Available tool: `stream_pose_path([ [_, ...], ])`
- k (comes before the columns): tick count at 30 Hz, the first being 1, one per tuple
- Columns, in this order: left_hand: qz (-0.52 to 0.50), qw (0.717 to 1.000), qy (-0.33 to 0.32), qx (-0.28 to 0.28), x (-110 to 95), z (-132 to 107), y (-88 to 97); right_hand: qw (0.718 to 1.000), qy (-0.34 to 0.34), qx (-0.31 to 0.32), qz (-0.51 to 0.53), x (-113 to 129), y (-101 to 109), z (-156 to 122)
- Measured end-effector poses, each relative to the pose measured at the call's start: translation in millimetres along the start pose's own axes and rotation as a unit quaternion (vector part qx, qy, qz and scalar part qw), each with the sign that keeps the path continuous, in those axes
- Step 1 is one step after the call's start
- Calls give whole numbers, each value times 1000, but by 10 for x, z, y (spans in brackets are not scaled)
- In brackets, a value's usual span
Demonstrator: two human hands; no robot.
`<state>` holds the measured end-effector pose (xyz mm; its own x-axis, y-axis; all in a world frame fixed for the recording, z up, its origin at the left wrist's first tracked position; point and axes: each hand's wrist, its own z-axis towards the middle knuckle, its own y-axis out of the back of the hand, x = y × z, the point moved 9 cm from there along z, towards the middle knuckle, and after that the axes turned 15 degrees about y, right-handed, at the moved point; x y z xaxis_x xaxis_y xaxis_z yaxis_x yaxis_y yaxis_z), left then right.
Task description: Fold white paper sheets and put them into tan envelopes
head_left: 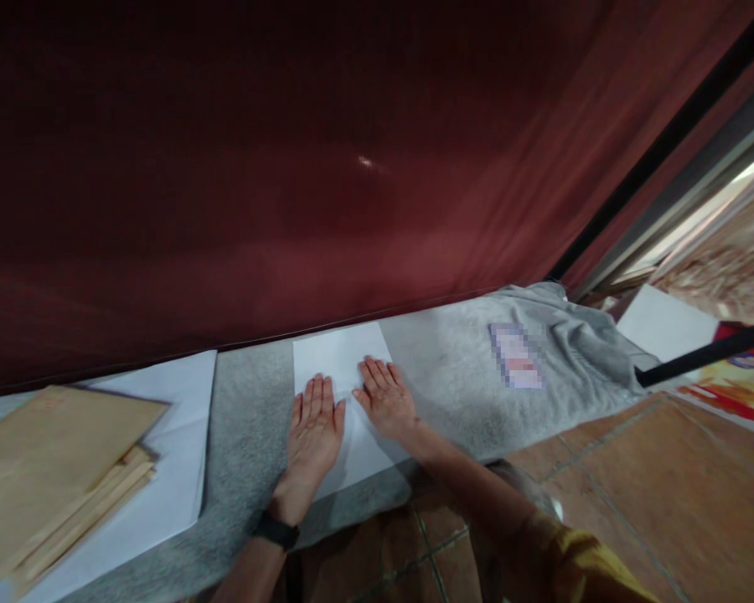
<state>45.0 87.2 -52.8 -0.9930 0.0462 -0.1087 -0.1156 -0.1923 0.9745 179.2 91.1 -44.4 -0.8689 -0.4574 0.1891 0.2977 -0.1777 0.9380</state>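
Observation:
A white sheet of paper (336,356) lies on the grey cloth in front of me. My left hand (315,427) rests flat on its left side, fingers stretched toward the wall, a dark band around the wrist. On the right side of the same sheet, my right hand (386,398) is spread flat with the thumb pointing inward. Neither hand grips anything. The paper's lower edge reaches near the front of the cloth-covered surface.
A stack of brown envelopes (56,452) sits on larger white paper (182,452) at the left. To the right, a blurred-out card-like item (519,356) lies on the grey cloth (446,368). A dark red wall (257,209) rises behind; black bars (653,159) stand right.

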Motion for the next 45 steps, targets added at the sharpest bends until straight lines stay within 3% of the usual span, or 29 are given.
stream_pose_path([
  [11,11,998,59,12,290,60,36,998,-55,-6,-24,-297,31,-120],
  [16,4,996,88,-21,422,65,144,995,-88,-2,-37,-396,110,-166],
  [20,-36,997,55,-40,185,-61,207,999,-53,-8,-5,-252,123,-126],
  [24,-56,998,-38,6,-261,-297,133,999,36,-8,38,95,44,-122],
  [27,-45,996,-77,14,-418,-409,123,995,87,-9,40,267,8,-181],
  [35,-29,999,-22,18,-217,-347,178,998,63,-7,-23,104,29,-282],
  [45,-34,999,-3,18,-84,-415,268,997,30,-16,-72,-136,74,-404],
])
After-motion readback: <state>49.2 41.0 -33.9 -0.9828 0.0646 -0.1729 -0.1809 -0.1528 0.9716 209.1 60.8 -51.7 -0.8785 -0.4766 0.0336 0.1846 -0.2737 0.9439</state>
